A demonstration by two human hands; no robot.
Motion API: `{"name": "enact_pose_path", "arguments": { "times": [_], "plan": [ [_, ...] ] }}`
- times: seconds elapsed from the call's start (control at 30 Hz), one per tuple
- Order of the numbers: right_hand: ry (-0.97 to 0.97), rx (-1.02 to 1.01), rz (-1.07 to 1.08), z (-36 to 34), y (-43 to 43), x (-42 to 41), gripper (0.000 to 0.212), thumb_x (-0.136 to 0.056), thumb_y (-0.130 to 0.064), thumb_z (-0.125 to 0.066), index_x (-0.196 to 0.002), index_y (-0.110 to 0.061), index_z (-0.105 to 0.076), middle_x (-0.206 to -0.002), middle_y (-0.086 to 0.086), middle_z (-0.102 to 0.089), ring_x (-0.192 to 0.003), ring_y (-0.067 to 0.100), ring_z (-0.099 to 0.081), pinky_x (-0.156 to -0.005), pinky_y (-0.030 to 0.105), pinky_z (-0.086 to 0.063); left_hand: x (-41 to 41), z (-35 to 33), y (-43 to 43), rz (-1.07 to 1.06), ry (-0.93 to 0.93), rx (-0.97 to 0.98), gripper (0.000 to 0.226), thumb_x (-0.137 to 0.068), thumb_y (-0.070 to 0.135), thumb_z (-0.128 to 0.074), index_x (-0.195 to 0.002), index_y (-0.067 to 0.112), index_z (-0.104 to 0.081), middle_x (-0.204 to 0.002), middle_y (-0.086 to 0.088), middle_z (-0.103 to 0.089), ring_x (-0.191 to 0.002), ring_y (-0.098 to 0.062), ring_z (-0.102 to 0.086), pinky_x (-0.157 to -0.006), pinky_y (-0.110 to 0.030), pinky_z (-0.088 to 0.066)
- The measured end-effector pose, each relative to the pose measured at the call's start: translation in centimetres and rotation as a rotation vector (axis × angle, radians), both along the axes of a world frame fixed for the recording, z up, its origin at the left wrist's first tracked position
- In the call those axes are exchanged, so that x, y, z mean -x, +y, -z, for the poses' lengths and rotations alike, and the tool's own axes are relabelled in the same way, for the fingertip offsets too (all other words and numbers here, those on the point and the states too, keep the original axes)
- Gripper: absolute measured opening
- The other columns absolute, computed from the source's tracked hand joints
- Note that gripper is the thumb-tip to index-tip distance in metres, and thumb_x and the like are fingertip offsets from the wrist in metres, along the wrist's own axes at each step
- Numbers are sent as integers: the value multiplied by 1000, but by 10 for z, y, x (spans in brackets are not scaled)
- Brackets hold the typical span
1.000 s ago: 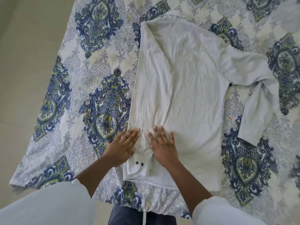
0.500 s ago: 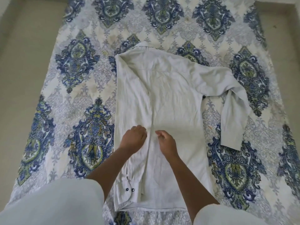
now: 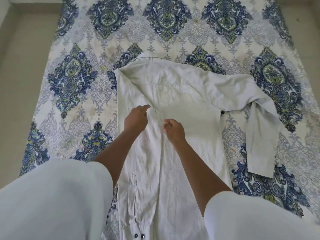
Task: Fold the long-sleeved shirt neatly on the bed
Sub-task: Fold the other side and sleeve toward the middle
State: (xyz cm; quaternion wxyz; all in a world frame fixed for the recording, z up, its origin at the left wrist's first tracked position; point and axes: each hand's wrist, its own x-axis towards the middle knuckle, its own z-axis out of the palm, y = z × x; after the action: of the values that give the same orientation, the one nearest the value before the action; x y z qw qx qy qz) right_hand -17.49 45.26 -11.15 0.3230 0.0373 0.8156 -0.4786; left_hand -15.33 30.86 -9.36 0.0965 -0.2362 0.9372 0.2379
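The pale long-sleeved shirt (image 3: 181,101) lies back-up on the patterned bed sheet (image 3: 78,104), collar at the far end. Its left side is folded inward, and that sleeve runs down the body to a buttoned cuff (image 3: 138,235) at the near edge. The other sleeve (image 3: 259,135) sticks out to the right and bends down toward me. My left hand (image 3: 136,118) rests on the folded strip with its index finger stretched out and nothing in it. My right hand (image 3: 174,129) is beside it, fingertips pinched at the edge of the folded sleeve.
Beige floor (image 3: 22,66) shows on the left of the bed and at the top right. My white sleeves (image 3: 52,196) fill the lower corners and hide the near left part of the sheet.
Both hands have slid up the folded sleeve from near the cuff to mid-body. They went from flat palms to curled fingers. My view has moved forward over the bed.
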Motion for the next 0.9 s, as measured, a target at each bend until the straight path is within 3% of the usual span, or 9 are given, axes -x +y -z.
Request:
{"name": "enact_pose_path", "arguments": {
  "times": [0.13, 0.2, 0.3, 0.37, 0.43, 0.53, 0.63, 0.8, 0.9],
  "plan": [
    [46, -60, -23, 8, -27, 27, 39, -92, -10, -39, -128, -13, -54, -129, 7, -58, -119, 23, -54, -102, 35, -42, 39, 11, -25, 160, -138, 93, 47, -97, 14, -31, -142, 27, -34, -128, -7, -54, -116, -26, -50, -88, -41, -43],
    [78, -92, -64, 13, -36, 35, 39, -93, -12, -40, -130, -17, -53, -130, 1, -58, -119, 19, -53, -100, 31, -43, 49, 17, -38, 117, -161, 129, 46, -96, 11, -32, -140, 24, -37, -124, -10, -56, -112, -28, -53, -87, -42, -44],
    [118, -116, -46, 20, -46, 40, 28, -89, -10, -43, -106, -18, -64, -101, -3, -67, -91, 17, -62, -77, 31, -50, 46, 33, -61, 1, -132, -1, 42, -94, 8, -34, -135, 19, -40, -124, -17, -53, -111, -35, -52, -90, -45, -45],
    [160, -207, 6, 24, -47, 42, 19, -86, -6, -41, -83, -15, -58, -76, -2, -58, -71, 16, -53, -55, 26, -39, 40, 44, -72, -1, -144, -79, 47, -93, 9, -39, -139, 24, -36, -126, -19, -49, -113, -38, -48, -95, -47, -42],
    [177, -294, 61, 27, -43, 41, 14, -87, -7, -40, -79, -14, -49, -70, -3, -51, -67, 16, -48, -48, 23, -30, 38, 50, -76, -1, -177, -98, 52, -94, 15, -43, -143, 29, -30, -127, -18, -45, -117, -38, -43, -99, -49, -38],
    [200, -206, 76, 26, -42, 40, 12, -91, -13, -43, -86, -12, -54, -75, -3, -55, -70, 16, -52, -55, 27, -40, 41, 49, -73, -2, -171, -96, 53, -97, 23, -40, -146, 33, -21, -126, -18, -44, -117, -39, -40, -99, -51, -36],
    [197, -110, -34, 21, -49, 44, 15, -91, -21, -51, -100, -13, -61, -93, -3, -63, -82, 13, -57, -70, 31, -48, 41, 44, -64, 50, -71, -23, 55, -97, 25, -38, -147, 31, -18, -121, -19, -45, -112, -37, -44, -93, -49, -40],
    [235, -302, -86, 28, -56, 46, 17, -88, -6, -43, -93, -6, -60, -95, 6, -65, -81, 18, -57, -65, 30, -43, 35, 46, -56, 67, -129, 58, 69, -96, 28, -43, -150, 23, -1, -132, -16, -36, -117, -35, -39, -93, -48, -38],
    [190, -277, -24, 28, -57, 44, 17, -88, -5, -43, -96, -5, -59, -98, 8, -64, -86, 21, -59, -66, 30, -44, 36, 42, -51, 53, -160, 77, 72, -96, 28, -42, -150, 18, 4, -136, -15, -34, -120, -36, -37, -93, -50, -38]
  ]
}}
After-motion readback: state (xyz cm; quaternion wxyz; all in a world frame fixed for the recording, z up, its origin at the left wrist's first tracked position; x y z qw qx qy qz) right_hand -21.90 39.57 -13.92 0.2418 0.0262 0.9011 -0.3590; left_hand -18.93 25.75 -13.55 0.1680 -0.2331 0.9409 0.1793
